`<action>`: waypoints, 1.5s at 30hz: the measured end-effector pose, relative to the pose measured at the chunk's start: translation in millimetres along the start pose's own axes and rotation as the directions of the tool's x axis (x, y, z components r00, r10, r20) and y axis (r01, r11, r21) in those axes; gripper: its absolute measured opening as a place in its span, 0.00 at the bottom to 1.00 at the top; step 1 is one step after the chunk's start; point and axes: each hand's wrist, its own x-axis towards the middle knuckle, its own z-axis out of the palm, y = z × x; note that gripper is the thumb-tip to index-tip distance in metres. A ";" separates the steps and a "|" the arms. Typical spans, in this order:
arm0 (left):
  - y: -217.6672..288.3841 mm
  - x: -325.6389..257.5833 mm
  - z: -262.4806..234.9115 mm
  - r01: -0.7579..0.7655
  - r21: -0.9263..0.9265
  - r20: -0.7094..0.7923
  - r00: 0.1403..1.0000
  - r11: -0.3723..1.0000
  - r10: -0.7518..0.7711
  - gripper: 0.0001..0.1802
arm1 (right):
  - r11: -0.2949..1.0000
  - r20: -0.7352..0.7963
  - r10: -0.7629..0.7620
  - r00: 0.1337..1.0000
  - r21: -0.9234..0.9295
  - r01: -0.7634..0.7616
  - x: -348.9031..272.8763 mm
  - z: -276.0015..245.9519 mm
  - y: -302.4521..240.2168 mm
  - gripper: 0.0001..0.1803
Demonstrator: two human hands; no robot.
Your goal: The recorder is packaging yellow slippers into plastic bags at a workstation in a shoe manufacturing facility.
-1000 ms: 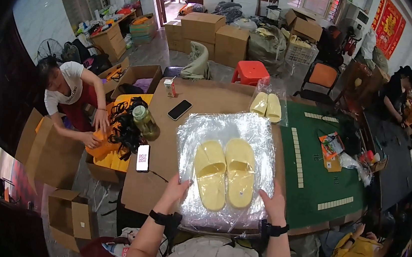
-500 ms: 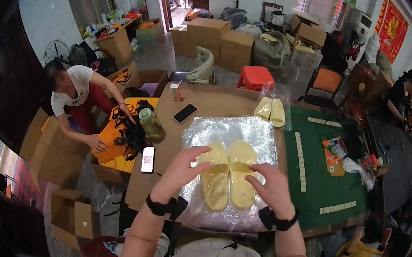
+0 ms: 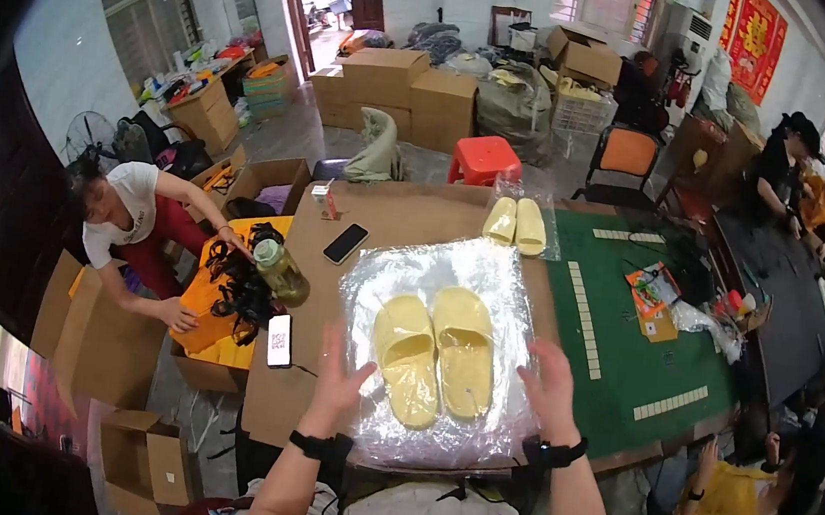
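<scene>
A pair of pale yellow slide slippers, the left slipper point(image 3: 407, 358) and the right slipper point(image 3: 464, 353), lies side by side, toes pointing away from me. Under them is a broad stack of clear plastic bags point(image 3: 386, 267). Glints of film run across the slippers, but I cannot tell how far they are covered. My left hand point(image 3: 337, 380) is open at the stack's left side, thumb toward the left slipper. On the right, my right hand point(image 3: 550, 388) is open beside the plastic's edge, fingers apart. Neither hand grips anything.
Another bagged yellow pair point(image 3: 516, 226) lies at the table's far side. A dark phone point(image 3: 346, 243), white phone point(image 3: 279, 341) and green bottle point(image 3: 280, 274) are to the left. A co-worker point(image 3: 140, 219) handles orange items there. Tile rows point(image 3: 585, 321) stand on the green mat.
Both hands have drawn apart, away from the slippers to either side of the plastic. The whole view has shifted slightly, and the slippers stay on the stack.
</scene>
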 end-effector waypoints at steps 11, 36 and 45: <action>-15.4 -35.7 -3.8 0.326 -0.351 0.311 0.925 0.878 -0.219 0.35 | 0.949 0.258 0.304 0.917 -0.167 -0.267 -16.0 9.0 -0.5 0.47; -21.2 12.3 21.8 0.372 -0.238 0.051 0.927 0.897 -0.371 0.41 | 0.924 0.004 0.324 0.946 -0.218 -0.316 114.4 37.9 36.9 0.37; -26.1 17.0 21.5 0.230 0.055 0.030 0.972 0.972 -0.232 0.40 | 0.959 -0.015 0.262 0.965 -0.111 -0.262 106.0 43.7 52.1 0.27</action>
